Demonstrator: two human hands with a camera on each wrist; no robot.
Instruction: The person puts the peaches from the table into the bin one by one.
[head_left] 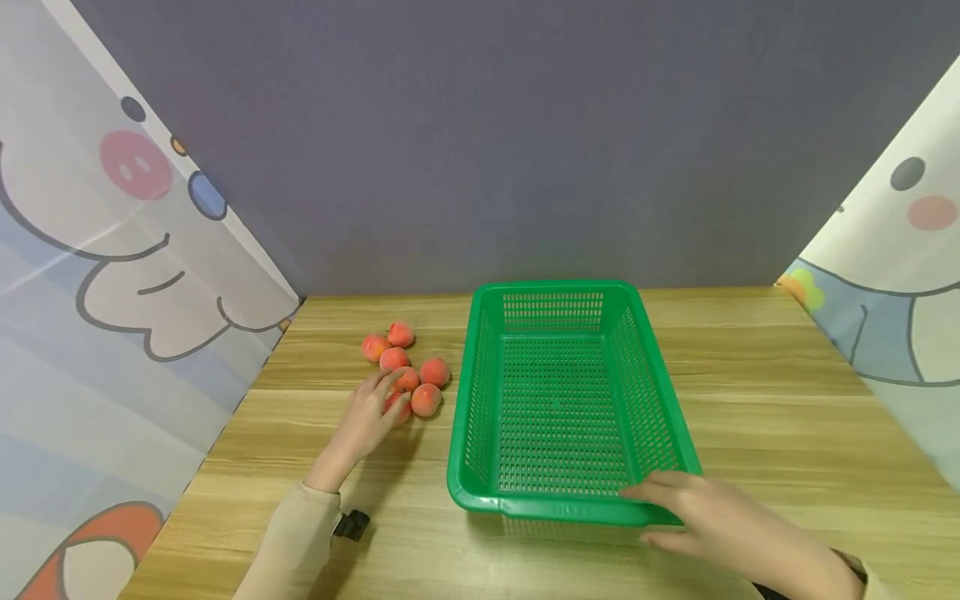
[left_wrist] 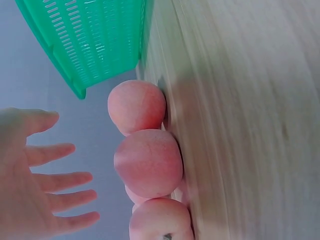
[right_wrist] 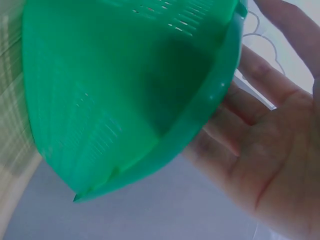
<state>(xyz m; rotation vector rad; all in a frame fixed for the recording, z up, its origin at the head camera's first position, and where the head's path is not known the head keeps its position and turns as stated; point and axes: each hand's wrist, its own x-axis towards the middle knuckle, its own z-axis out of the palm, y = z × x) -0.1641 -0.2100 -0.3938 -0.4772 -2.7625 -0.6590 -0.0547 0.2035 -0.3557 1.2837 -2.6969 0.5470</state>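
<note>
In the head view my left hand [head_left: 367,417] reaches over several red-orange peaches [head_left: 426,400] clustered left of the basket. Its fingers are spread, and the left wrist view has this hand [left_wrist: 45,175] beside a row of peaches [left_wrist: 148,163], with nothing between thumb and fingers. A green perforated plastic basket [head_left: 474,502] stands upright with no fruit inside. My right hand [head_left: 693,512] holds the basket's near right corner, its fingers over the rim and the thumb outside. From the right wrist, the fingers of that hand [right_wrist: 270,145] pass partly behind the green rim [right_wrist: 200,117].
The wooden table [head_left: 787,400] reaches back to a grey partition [head_left: 540,150]. Cartoon-printed curtains hang at the left [head_left: 60,400] and right [head_left: 892,275]. A small black piece [head_left: 351,525] sticks out at the left cuff.
</note>
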